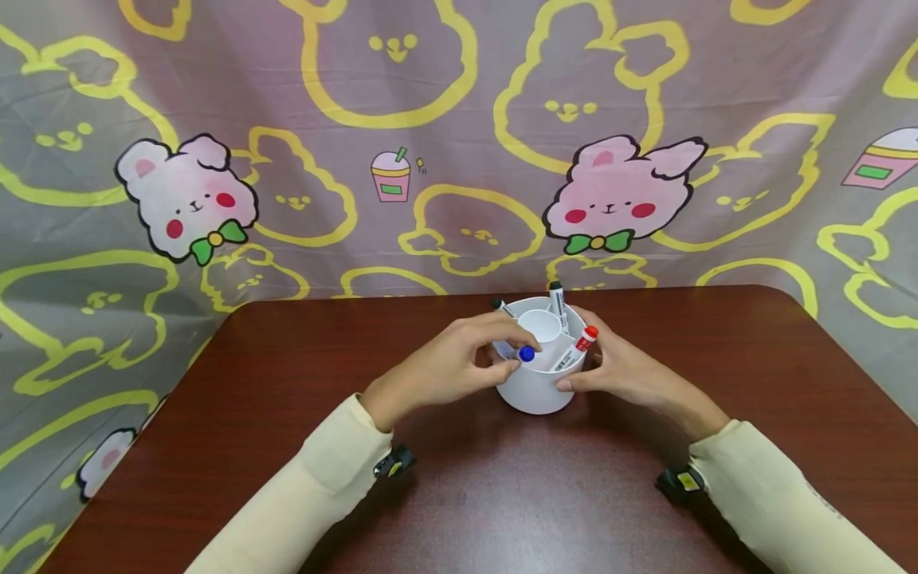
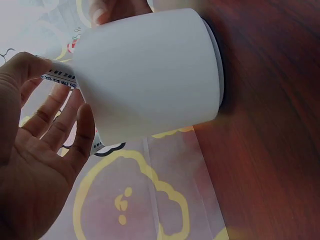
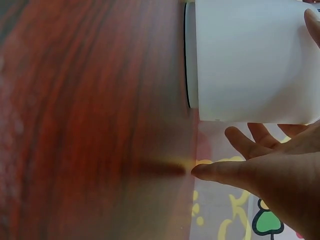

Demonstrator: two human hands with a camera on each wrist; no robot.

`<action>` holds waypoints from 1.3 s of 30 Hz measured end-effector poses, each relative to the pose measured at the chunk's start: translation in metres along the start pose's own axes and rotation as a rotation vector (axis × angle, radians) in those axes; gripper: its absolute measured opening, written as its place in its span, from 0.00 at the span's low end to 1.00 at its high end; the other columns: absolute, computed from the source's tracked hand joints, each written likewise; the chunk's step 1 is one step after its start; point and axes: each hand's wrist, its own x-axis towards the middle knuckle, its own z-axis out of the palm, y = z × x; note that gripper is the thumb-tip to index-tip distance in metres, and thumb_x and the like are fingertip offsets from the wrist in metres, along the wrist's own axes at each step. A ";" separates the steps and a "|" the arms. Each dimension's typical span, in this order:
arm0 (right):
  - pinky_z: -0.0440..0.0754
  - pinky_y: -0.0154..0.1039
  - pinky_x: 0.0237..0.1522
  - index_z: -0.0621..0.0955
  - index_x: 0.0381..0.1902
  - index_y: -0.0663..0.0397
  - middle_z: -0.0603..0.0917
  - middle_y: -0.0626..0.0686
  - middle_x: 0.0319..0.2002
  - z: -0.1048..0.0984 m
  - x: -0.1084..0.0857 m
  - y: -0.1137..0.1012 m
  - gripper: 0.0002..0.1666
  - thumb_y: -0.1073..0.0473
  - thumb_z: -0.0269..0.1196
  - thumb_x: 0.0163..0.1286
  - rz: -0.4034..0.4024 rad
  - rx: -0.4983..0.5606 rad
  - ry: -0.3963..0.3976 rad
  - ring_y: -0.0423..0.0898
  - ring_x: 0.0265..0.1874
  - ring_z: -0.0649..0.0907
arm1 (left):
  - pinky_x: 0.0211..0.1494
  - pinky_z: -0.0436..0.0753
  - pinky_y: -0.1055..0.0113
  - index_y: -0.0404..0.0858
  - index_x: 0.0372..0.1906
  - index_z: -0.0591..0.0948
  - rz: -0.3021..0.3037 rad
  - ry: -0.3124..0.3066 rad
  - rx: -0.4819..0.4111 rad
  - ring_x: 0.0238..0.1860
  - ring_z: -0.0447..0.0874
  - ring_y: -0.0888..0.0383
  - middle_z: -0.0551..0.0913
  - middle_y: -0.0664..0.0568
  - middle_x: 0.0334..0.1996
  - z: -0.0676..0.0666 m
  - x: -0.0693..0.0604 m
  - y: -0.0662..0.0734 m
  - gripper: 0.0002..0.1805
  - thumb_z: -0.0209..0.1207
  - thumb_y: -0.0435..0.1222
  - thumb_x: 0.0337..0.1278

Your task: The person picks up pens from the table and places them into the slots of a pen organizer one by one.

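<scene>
A white round pen holder [image 1: 539, 396] with inner compartments stands upright on the table. My left hand [image 1: 448, 363] is at its left rim, pinching a blue-capped marker [image 1: 527, 353] between thumb and fingers. The labelled white barrel of this marker [image 2: 61, 75] reaches the holder's mouth in the left wrist view. My right hand [image 1: 631, 368] holds the holder's right side, with the thumb on the front wall and the other fingers partly hidden behind. A red-capped marker [image 1: 577, 348] leans in the holder near that hand. Two black-capped markers, one at the back [image 1: 558, 299], one at the left [image 1: 502, 305], also stand inside.
The dark reddish-brown table [image 1: 531, 502] extends around the holder. Behind its far edge hangs a cloth [image 1: 459, 96] with yellow outlines and cartoon rabbits. Dark wrist straps [image 1: 394, 461] sit at both sleeve cuffs.
</scene>
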 end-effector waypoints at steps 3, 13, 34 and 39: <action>0.75 0.53 0.64 0.52 0.82 0.49 0.70 0.61 0.72 0.000 0.000 0.000 0.61 0.59 0.77 0.62 0.004 -0.006 -0.001 0.60 0.65 0.75 | 0.49 0.85 0.71 0.42 0.56 0.86 0.001 -0.002 0.016 0.49 0.82 0.61 0.86 0.54 0.52 0.000 -0.001 -0.001 0.15 0.64 0.31 0.67; 0.70 0.66 0.70 0.51 0.83 0.47 0.66 0.60 0.75 0.000 -0.001 -0.001 0.62 0.56 0.77 0.62 0.027 -0.015 -0.007 0.63 0.72 0.70 | 0.52 0.87 0.61 0.44 0.57 0.86 -0.015 -0.028 0.045 0.50 0.81 0.61 0.86 0.55 0.54 0.000 -0.002 -0.005 0.15 0.64 0.32 0.68; 0.75 0.58 0.66 0.51 0.83 0.47 0.68 0.61 0.74 -0.001 -0.002 -0.002 0.61 0.55 0.76 0.64 0.050 -0.032 -0.004 0.63 0.68 0.73 | 0.67 0.82 0.57 0.43 0.62 0.83 -0.039 0.010 0.099 0.61 0.81 0.59 0.84 0.55 0.60 0.002 -0.005 -0.007 0.20 0.67 0.34 0.66; 0.71 0.70 0.69 0.51 0.84 0.46 0.64 0.60 0.77 -0.004 -0.006 -0.005 0.63 0.53 0.77 0.62 0.069 -0.053 0.013 0.64 0.74 0.66 | 0.75 0.76 0.57 0.46 0.66 0.81 -0.070 0.099 0.122 0.68 0.77 0.60 0.82 0.57 0.63 -0.003 -0.020 -0.010 0.25 0.69 0.34 0.65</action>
